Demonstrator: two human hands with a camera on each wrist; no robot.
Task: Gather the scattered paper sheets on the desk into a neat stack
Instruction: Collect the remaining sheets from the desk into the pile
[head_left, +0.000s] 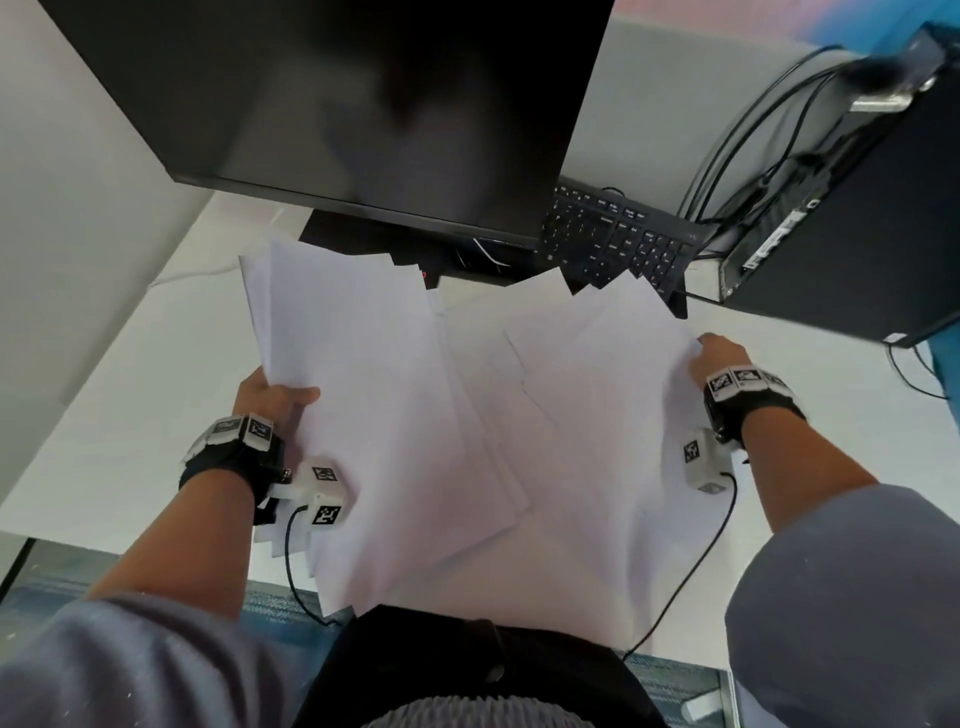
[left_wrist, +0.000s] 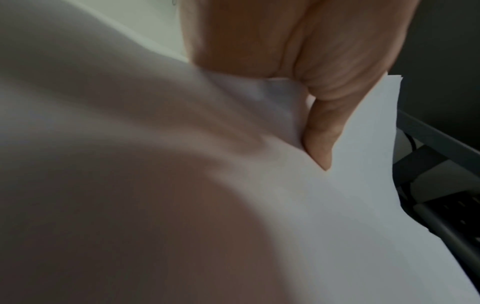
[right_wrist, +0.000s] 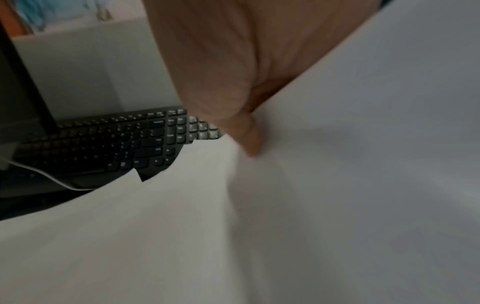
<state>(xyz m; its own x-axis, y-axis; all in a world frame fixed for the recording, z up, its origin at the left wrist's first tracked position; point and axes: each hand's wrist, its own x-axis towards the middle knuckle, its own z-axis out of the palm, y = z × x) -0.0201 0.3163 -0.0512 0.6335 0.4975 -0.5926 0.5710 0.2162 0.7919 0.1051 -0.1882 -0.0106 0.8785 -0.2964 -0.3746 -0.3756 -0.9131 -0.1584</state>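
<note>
White paper sheets (head_left: 415, 405) fill the space between both hands in the head view, fanned and skewed over the desk (head_left: 119, 426), their far corners overlapping the black keyboard (head_left: 618, 244) beyond the right hand and reaching under the dark monitor (head_left: 332, 104). The left hand (head_left: 270, 400) clamps the left edge of a thicker bundle, thumb on top; the right hand (head_left: 719, 358) grips the right edge of the looser, splayed sheets. In the left wrist view the thumb (left_wrist: 319, 139) presses down onto the top sheet with other fingers apparently curled beneath, and the paper buckles into soft ridges close to the grip. In the right wrist view the thumb (right_wrist: 249, 139) pinches the upper sheets, with jagged corners sticking out toward the keyboard just past the fingertips. To finish this step well, I judge the hands should draw together evenly so the two bundles merge, then loosen the pinch enough for sheets to slide. Tapping the long edge, then the short edge, on the desk near the body would square the stray corners. Too hard a squeeze would likely crease the buckled pages.
</note>
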